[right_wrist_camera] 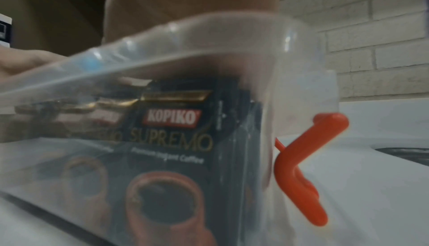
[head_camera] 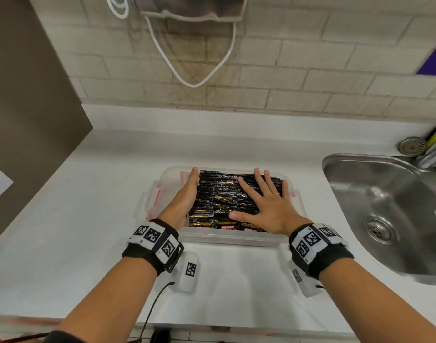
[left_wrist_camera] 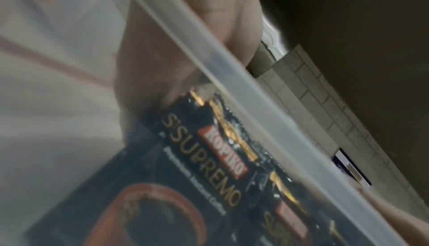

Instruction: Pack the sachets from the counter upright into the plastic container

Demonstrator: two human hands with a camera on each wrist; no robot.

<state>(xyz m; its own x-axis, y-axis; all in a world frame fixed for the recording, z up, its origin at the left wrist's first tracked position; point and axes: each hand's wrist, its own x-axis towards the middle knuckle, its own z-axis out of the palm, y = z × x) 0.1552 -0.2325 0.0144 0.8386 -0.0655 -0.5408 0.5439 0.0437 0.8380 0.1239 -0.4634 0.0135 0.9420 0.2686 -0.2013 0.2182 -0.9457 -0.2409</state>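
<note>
Here, the right hand (head_camera: pixel 264 206) lies flat with its fingers (head_camera: pixel 260 180) straight and spread, palm down on the top edges of the Kopiko Supremo coffee sachets (head_camera: pixel 219 199), thumb pointing toward the container's near wall. The left hand (head_camera: pixel 184 196) stands on edge with its fingers (head_camera: pixel 193 177) straight and pressed together, laid against the left flank of the sachet block, inside the container's left wall.

The sachets stand upright in tight rows, filling the clear plastic container (head_camera: pixel 227 240) from its near wall to its far one; through the near wall the wrist views show black packs (right_wrist_camera: pixel 171 139) printed with a red logo and a coffee cup. A gap of bare container floor lies left of the left hand. An orange latch (right_wrist_camera: pixel 306 160) hangs open off the container's right end.

The container sits on the white counter (head_camera: pixel 88 219), with the steel sink (head_camera: pixel 390 211) well to its right and the brick-tiled wall (head_camera: pixel 286 70) behind it. Both wrists wear black bands with square printed markers (head_camera: pixel 154 235).
</note>
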